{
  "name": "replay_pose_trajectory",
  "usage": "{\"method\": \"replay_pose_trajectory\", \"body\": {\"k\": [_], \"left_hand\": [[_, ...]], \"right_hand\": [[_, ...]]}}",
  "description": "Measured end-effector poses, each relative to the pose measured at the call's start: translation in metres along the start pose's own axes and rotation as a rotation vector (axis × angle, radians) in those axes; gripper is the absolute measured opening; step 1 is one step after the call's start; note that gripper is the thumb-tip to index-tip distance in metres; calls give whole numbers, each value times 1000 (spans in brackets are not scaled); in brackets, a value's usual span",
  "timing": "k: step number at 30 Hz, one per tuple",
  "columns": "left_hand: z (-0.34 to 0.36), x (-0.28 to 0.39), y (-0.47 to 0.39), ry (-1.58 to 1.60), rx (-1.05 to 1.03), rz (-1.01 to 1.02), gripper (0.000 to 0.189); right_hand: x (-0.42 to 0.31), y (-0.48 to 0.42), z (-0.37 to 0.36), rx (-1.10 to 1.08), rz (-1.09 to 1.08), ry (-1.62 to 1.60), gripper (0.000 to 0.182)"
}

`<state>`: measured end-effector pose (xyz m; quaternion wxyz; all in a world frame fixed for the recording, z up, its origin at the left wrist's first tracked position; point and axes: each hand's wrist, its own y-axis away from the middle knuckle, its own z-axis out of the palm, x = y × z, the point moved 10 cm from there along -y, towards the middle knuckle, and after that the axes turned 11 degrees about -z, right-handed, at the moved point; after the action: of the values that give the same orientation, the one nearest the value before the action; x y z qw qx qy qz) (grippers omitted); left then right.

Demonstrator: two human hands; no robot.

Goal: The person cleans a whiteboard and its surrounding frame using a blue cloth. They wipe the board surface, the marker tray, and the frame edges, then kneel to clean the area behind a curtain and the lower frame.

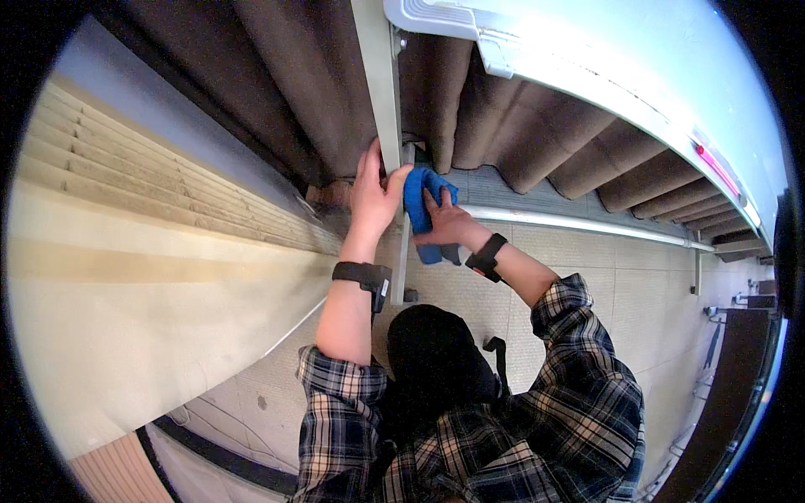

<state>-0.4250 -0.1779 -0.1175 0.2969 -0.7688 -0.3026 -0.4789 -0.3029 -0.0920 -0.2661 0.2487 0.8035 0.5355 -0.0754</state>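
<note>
My left hand [375,192] holds the pale metal upright post [380,82] of a whiteboard stand, thumb on its near side and fingers around the far side. Just right of it, my right hand [446,220] presses a blue cloth [418,201] against the lower part of the stand's frame; the fingers are spread over the cloth, and its lower end hangs below the palm. A white horizontal bar [566,220] of the stand runs right from beside the cloth. Both wrists wear black bands.
The whiteboard [629,50] fills the upper right, with a pink marker [717,170] on its tray. Brown curtains [516,126] hang behind the stand. A cream panel [157,302] with slatted edges stands close on the left. Tiled floor [566,283] lies below.
</note>
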Motion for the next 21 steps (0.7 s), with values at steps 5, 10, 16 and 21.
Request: {"method": "replay_pose_trajectory", "body": {"k": [5,10,16,21], "left_hand": [[-18,1,2,-69,57,70,60],[-7,-4,1,-9,16,8,58],[-13,14,3,23,29,64,46],[-10,10,3,40,-6,11,42]], "right_hand": [[-58,-6,-41,-43,-138,724,111],[-33,-25,1,-41,-189,402,124],[-21,-39,-9,-277,-365,313,116],[-31,-36,-16,202,-142,275,86]]}}
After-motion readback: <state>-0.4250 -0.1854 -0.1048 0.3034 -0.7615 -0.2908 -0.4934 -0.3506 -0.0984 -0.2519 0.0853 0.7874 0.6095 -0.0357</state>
